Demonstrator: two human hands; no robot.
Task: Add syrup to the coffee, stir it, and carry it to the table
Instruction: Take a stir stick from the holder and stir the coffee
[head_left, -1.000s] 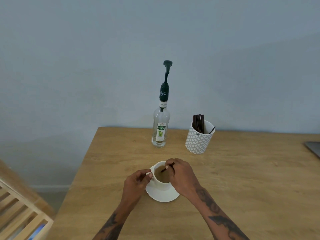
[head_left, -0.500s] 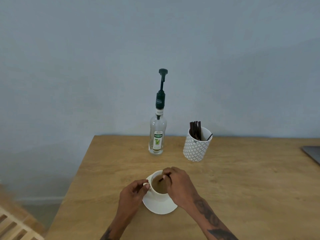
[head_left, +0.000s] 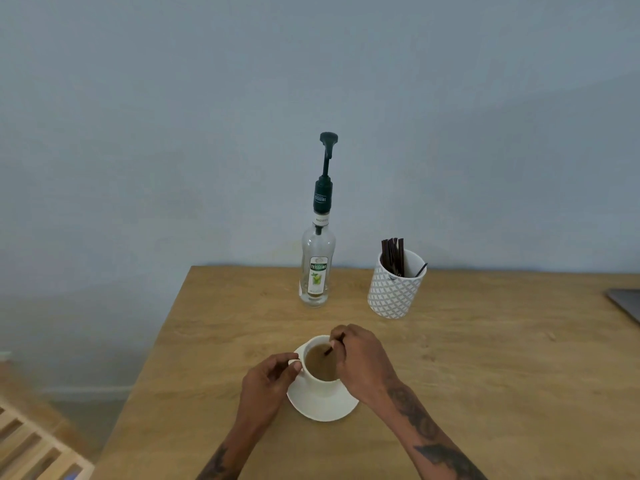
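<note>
A white cup of light brown coffee (head_left: 320, 365) stands on a white saucer (head_left: 322, 407) near the front of the wooden table (head_left: 485, 375). My left hand (head_left: 268, 382) pinches the cup's handle on the left side. Over the right rim, my right hand (head_left: 360, 362) holds a thin dark stirrer (head_left: 329, 349) whose tip dips into the coffee. The clear syrup bottle (head_left: 317, 268), fitted with a tall dark green pump, stands upright at the table's back edge, apart from both hands.
A white patterned cup (head_left: 394, 292) holding several dark stirrers stands right of the bottle. A grey laptop corner (head_left: 627, 303) shows at the far right. The table's left edge drops to the floor, with a slatted wooden piece (head_left: 31, 448) at bottom left.
The stirrer's tip has shifted around inside the cup while my left hand stays on the handle. The view has shifted slightly; cup, bottle and holder stay in place on the table.
</note>
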